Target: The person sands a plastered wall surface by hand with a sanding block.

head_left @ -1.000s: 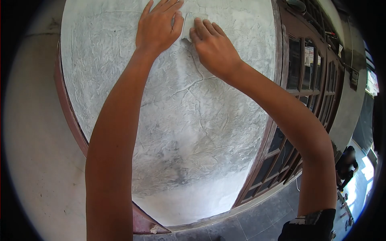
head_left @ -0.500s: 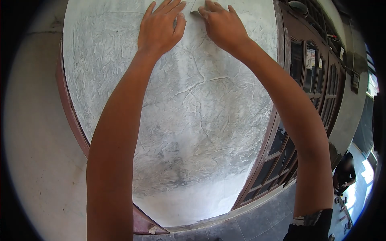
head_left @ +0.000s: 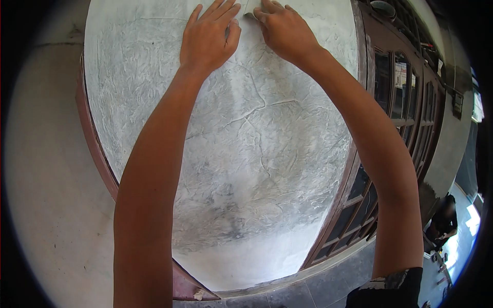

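Note:
My left hand [head_left: 209,42] lies flat against the grey-white plastered wall [head_left: 241,169] at the top of the view, its fingers spread and holding nothing. To its right, my right hand [head_left: 288,30] presses on the same wall with curled fingers. A small thin dark-edged sheet, which looks like sandpaper [head_left: 249,16], sticks out from under those fingers; most of it is hidden. Raised cracks and rough trowel marks run over the wall below both hands, and its bottom strip is smoother and whiter.
On the right stands a brown wooden door with glass panes [head_left: 400,97]. A reddish-brown frame [head_left: 97,149] borders the wall on the left. Grey floor tiles [head_left: 318,287] lie below. Far right, a person in dark clothes [head_left: 442,220] sits near several small items on the floor.
The right hand has shifted slightly on the wall, and less of the sheet shows beside its fingers. The whole view has moved a little; the left hand stays spread on the wall.

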`<control>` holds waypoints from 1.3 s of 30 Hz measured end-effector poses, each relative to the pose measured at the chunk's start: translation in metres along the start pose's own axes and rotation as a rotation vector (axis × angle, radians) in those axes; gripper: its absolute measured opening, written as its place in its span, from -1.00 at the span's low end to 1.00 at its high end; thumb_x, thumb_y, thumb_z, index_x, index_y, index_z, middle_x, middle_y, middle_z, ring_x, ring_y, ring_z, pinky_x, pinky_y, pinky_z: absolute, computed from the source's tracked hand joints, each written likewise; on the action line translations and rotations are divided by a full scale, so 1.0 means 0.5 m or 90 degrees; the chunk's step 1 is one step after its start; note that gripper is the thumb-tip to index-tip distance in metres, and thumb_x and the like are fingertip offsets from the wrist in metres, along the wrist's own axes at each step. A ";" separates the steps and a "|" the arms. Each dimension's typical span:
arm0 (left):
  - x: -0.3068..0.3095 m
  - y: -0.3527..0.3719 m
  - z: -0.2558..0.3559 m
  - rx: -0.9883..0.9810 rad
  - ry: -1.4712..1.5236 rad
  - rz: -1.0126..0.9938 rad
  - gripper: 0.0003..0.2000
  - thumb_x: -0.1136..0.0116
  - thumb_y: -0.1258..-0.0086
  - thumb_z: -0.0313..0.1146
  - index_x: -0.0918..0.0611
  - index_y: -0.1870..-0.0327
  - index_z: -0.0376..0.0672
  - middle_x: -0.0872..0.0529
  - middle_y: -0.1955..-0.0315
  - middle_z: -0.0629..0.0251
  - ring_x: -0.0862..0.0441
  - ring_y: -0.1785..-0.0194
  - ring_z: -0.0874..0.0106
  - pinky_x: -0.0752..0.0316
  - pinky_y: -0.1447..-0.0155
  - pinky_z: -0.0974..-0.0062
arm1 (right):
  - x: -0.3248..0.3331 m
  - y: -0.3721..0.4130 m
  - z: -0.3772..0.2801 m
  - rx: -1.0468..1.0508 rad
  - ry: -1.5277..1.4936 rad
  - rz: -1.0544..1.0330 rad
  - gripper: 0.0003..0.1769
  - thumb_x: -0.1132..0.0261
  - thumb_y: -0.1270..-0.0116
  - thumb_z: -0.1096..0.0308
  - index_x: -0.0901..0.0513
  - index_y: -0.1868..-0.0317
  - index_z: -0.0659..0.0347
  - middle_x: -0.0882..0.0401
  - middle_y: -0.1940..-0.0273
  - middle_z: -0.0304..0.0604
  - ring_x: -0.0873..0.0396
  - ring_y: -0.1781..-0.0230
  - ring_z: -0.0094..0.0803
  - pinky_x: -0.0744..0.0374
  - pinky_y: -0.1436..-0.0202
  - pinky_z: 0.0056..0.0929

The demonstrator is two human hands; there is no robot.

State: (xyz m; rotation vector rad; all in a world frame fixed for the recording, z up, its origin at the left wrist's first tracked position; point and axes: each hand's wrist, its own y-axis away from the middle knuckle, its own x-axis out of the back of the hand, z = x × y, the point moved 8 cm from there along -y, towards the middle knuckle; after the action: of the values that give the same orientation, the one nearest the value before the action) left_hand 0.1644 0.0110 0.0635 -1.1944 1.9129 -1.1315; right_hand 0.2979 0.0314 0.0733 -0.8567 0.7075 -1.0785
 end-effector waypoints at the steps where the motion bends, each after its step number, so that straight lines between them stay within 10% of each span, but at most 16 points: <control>1: 0.000 0.002 -0.001 -0.002 0.001 0.002 -0.56 0.03 -0.52 -0.34 -0.63 -0.33 -0.34 -0.58 -0.43 0.02 -0.39 -0.59 0.12 -0.12 -0.68 0.03 | 0.011 0.041 -0.026 0.028 -0.002 -0.009 -0.62 -0.16 -0.45 0.51 -0.68 -0.22 0.32 -0.56 -0.33 0.21 -0.54 -0.39 0.02 -0.46 -0.50 0.01; 7: 0.000 -0.001 0.005 -0.006 -0.027 0.014 -0.57 0.03 -0.52 -0.36 -0.64 -0.31 -0.34 -0.60 -0.42 0.02 -0.41 -0.57 0.11 -0.15 -0.67 0.02 | 0.026 0.069 -0.025 0.049 0.038 0.039 -0.63 -0.24 -0.39 0.55 -0.68 -0.19 0.29 -0.54 -0.38 0.15 -0.55 -0.43 -0.10 -0.47 -0.51 0.13; 9: -0.002 0.004 0.005 -0.003 -0.024 0.002 -0.57 0.02 -0.52 -0.35 -0.64 -0.31 -0.34 -0.60 -0.41 0.02 -0.41 -0.57 0.10 -0.15 -0.66 0.02 | -0.010 -0.005 0.041 -0.099 -0.075 -0.130 -0.63 -0.17 -0.57 0.43 -0.69 -0.30 0.15 -0.60 -0.40 -0.09 -0.68 -0.25 0.00 -0.60 -0.40 -0.11; 15: 0.000 0.007 0.003 -0.005 -0.020 0.005 -0.56 0.02 -0.52 -0.34 -0.63 -0.32 -0.33 -0.58 -0.43 0.04 -0.39 -0.58 0.12 -0.16 -0.67 0.02 | 0.029 0.136 -0.075 0.101 0.059 -0.003 -0.61 -0.29 -0.32 0.52 -0.67 -0.16 0.41 -0.53 -0.37 0.26 -0.61 -0.33 -0.04 -0.55 -0.44 -0.07; 20: -0.004 0.002 0.007 -0.005 -0.030 -0.006 -0.56 0.04 -0.53 -0.34 -0.63 -0.33 -0.33 -0.57 -0.44 0.04 -0.39 -0.59 0.13 -0.14 -0.67 0.03 | 0.019 0.011 0.021 -0.043 -0.035 -0.119 -0.62 -0.27 -0.53 0.37 -0.68 -0.30 0.16 -0.57 -0.42 -0.07 -0.63 -0.32 -0.01 -0.53 -0.49 -0.06; 21: -0.004 0.002 0.005 -0.005 -0.031 -0.007 -0.56 0.04 -0.53 -0.34 -0.63 -0.33 -0.33 -0.57 -0.44 0.04 -0.39 -0.59 0.13 -0.14 -0.67 0.03 | 0.025 -0.005 0.028 -0.029 -0.056 -0.050 -0.64 -0.08 -0.53 0.45 -0.68 -0.21 0.30 -0.57 -0.32 0.26 -0.52 -0.39 0.05 -0.47 -0.50 0.05; 23: -0.005 0.003 0.001 0.000 -0.023 -0.009 -0.55 0.04 -0.54 -0.34 -0.62 -0.34 -0.33 -0.57 -0.44 0.04 -0.39 -0.59 0.13 -0.13 -0.68 0.03 | -0.008 0.012 0.031 -0.032 -0.034 -0.092 -0.62 -0.29 -0.51 0.39 -0.69 -0.29 0.21 -0.59 -0.39 0.02 -0.65 -0.30 0.01 -0.58 -0.43 -0.11; 29: -0.003 0.000 0.009 -0.009 -0.050 0.002 -0.55 0.03 -0.52 -0.35 -0.62 -0.35 -0.34 -0.57 -0.45 0.04 -0.38 -0.60 0.13 -0.14 -0.68 0.03 | 0.026 0.104 -0.042 0.119 0.098 0.050 -0.61 -0.29 -0.33 0.52 -0.71 -0.17 0.30 -0.53 -0.39 0.14 -0.62 -0.33 -0.08 -0.65 -0.33 -0.18; 31: -0.004 0.004 0.007 -0.008 -0.033 -0.005 -0.55 0.03 -0.52 -0.34 -0.62 -0.34 -0.34 -0.57 -0.45 0.04 -0.38 -0.60 0.13 -0.13 -0.68 0.03 | 0.025 0.016 0.017 -0.048 -0.009 -0.114 -0.61 -0.32 -0.44 0.45 -0.70 -0.26 0.22 -0.59 -0.38 0.09 -0.67 -0.29 -0.03 -0.61 -0.40 -0.11; 33: -0.002 0.001 0.005 -0.010 -0.021 -0.009 -0.55 0.03 -0.52 -0.34 -0.62 -0.34 -0.34 -0.58 -0.44 0.04 -0.38 -0.60 0.13 -0.13 -0.68 0.03 | 0.014 0.000 0.026 0.019 -0.002 0.015 -0.67 -0.08 -0.53 0.45 -0.69 -0.15 0.32 -0.59 -0.31 0.25 -0.54 -0.36 0.07 -0.50 -0.45 0.07; 39: 0.003 0.004 0.006 -0.008 -0.026 0.007 -0.55 0.01 -0.50 -0.36 -0.63 -0.34 -0.33 -0.58 -0.43 0.03 -0.39 -0.59 0.11 -0.14 -0.67 0.03 | 0.042 0.155 -0.075 0.125 0.050 0.027 -0.65 -0.35 -0.34 0.45 -0.72 -0.13 0.26 -0.57 -0.36 0.07 -0.61 -0.36 -0.15 -0.56 -0.44 -0.14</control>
State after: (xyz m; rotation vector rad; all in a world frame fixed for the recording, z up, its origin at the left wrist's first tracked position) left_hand 0.1656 0.0092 0.0604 -1.2030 1.8960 -1.0834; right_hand 0.3082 0.0201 -0.0137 -0.6315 0.6700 -1.1286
